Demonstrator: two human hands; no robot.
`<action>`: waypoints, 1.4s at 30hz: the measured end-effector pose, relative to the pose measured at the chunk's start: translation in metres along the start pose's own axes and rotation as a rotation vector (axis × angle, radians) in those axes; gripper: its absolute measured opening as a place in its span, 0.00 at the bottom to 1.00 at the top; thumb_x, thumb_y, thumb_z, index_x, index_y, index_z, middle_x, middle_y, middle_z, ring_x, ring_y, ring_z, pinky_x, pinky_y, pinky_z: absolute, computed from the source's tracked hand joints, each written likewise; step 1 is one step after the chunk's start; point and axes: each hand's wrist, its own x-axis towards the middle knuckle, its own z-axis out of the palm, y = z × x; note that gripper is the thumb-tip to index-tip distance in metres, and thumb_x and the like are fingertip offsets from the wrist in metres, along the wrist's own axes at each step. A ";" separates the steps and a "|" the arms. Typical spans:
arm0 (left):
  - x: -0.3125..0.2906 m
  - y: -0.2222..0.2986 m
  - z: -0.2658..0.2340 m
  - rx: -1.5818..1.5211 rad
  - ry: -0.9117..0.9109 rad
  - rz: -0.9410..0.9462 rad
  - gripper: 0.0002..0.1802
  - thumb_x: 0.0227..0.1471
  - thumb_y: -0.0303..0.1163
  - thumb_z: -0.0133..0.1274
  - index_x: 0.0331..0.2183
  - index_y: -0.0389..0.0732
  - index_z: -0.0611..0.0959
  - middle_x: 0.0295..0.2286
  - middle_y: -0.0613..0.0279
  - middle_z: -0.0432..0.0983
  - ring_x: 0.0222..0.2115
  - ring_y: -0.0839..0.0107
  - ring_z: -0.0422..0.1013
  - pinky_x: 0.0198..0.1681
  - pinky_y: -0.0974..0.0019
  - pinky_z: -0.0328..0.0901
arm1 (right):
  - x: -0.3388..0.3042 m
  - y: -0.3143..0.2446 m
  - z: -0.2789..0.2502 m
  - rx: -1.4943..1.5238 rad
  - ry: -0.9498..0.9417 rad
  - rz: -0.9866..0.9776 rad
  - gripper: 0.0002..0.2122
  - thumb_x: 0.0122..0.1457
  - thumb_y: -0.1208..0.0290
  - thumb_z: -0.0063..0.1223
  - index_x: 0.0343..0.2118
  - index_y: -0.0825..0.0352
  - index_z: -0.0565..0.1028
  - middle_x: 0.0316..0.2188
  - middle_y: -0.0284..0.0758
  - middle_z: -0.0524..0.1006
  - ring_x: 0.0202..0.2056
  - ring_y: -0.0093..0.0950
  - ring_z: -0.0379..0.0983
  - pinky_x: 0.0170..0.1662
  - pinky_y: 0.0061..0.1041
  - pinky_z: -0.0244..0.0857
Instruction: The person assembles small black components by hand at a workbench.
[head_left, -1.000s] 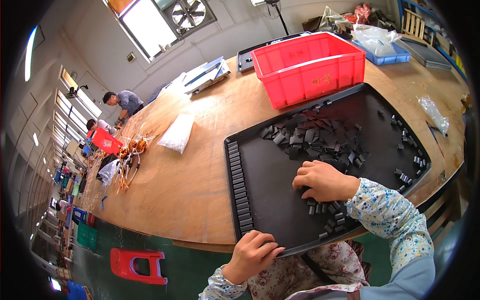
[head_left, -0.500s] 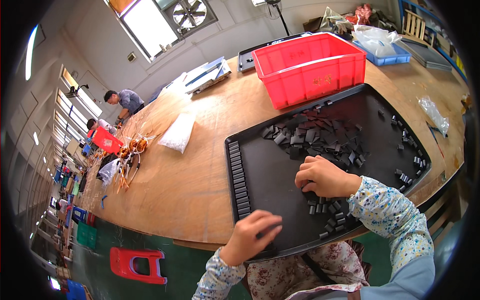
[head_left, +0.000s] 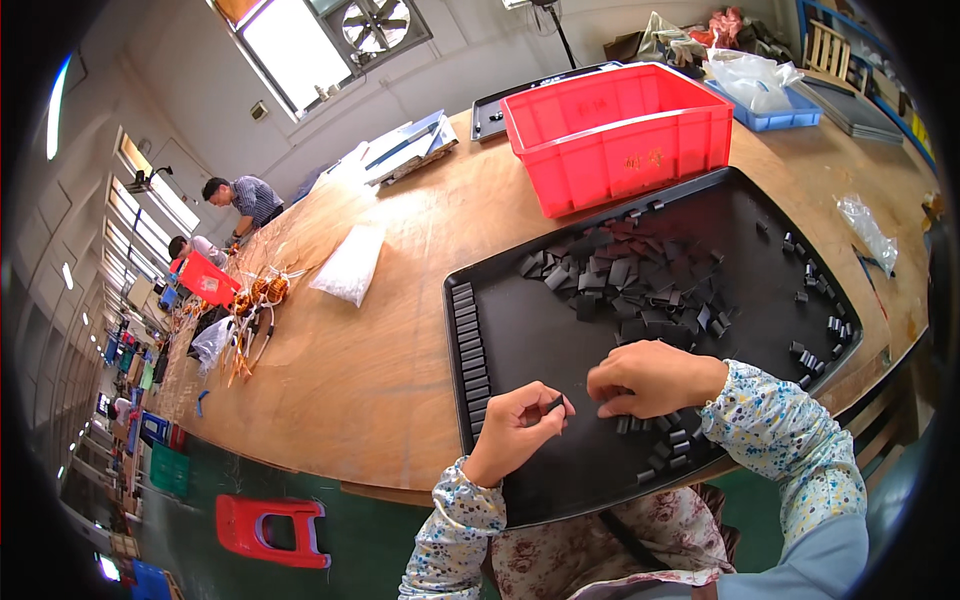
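Observation:
My left hand pinches a small flat black piece between thumb and fingertips, above the near left part of a large black tray. To its right, my right hand hovers low with fingers bent down and together; whatever lies in them is hidden. Just below the right hand are several short dark grey cylinders. A loose heap of thin black pieces covers the tray's far middle. Along the left rim stands a neat row of black pieces, its near end beside my left hand.
A red crate stands behind the tray, partly over its far rim. More grey cylinders lie along the tray's right side. A white bag and copper coils with wires lie leftward on the table. Two people work farther off; a red stool is on the floor.
My left hand has risen from the tray's near left corner toward my right hand, and the black piece now shows in its fingertips. The right hand has shifted slightly nearer to me.

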 end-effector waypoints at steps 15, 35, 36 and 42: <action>-0.004 0.004 0.006 0.220 0.104 -0.022 0.11 0.45 0.24 0.68 0.31 0.32 0.82 0.26 0.65 0.79 0.28 0.82 0.74 0.33 0.76 0.70 | 0.000 -0.003 0.002 -0.091 -0.025 -0.063 0.09 0.49 0.72 0.63 0.27 0.65 0.72 0.26 0.34 0.75 0.35 0.37 0.73 0.38 0.36 0.66; -0.002 0.012 0.012 0.420 0.091 0.051 0.14 0.46 0.30 0.69 0.34 0.33 0.84 0.26 0.63 0.80 0.25 0.81 0.74 0.30 0.76 0.69 | -0.004 0.006 0.000 -0.312 0.040 -0.126 0.14 0.44 0.64 0.69 0.30 0.61 0.75 0.25 0.30 0.76 0.37 0.32 0.70 0.40 0.32 0.63; -0.002 0.012 0.012 0.421 0.091 0.051 0.14 0.46 0.30 0.69 0.34 0.33 0.84 0.26 0.63 0.80 0.25 0.81 0.74 0.30 0.76 0.69 | -0.001 0.008 0.003 -0.268 0.091 -0.144 0.13 0.45 0.67 0.68 0.30 0.62 0.75 0.26 0.31 0.76 0.36 0.32 0.71 0.40 0.32 0.64; -0.003 0.008 0.009 0.356 0.074 0.028 0.12 0.47 0.27 0.67 0.34 0.32 0.83 0.26 0.64 0.80 0.26 0.82 0.74 0.30 0.77 0.69 | 0.012 0.001 0.021 0.370 0.414 -0.161 0.06 0.56 0.80 0.58 0.32 0.68 0.71 0.26 0.34 0.74 0.29 0.26 0.73 0.35 0.24 0.68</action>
